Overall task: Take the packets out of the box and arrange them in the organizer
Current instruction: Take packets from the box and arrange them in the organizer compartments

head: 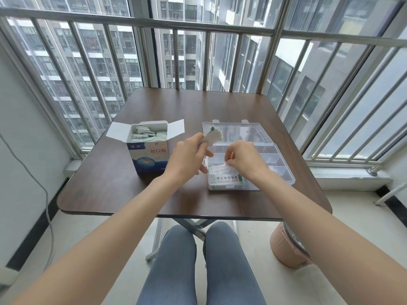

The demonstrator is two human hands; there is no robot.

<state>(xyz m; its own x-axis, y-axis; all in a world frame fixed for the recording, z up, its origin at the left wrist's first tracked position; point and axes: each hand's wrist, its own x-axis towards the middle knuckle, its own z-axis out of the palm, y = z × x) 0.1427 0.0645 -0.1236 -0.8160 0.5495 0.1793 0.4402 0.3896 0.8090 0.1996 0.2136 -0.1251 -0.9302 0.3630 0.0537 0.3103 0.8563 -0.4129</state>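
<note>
An open blue-and-white cardboard box (148, 157) stands left of centre on the table, with several white packets (147, 134) inside. To its right lies a clear plastic organizer (284, 170), lid open toward the window. My left hand (188, 158) holds a small bundle of white packets (213, 135) above the organizer's left edge. My right hand (244, 160) is over the organizer's near-left compartment, fingertips pinching a white packet (220, 169) that lies on the stack there. More packets with printed labels (224, 180) fill that compartment.
The dark brown table (110, 183) stands against a window with metal bars (198, 25). A pink waste bin (286, 247) sits on the floor under the table's right corner. My knees (198, 249) are under the near edge. A grey cable (47, 205) hangs at the left wall.
</note>
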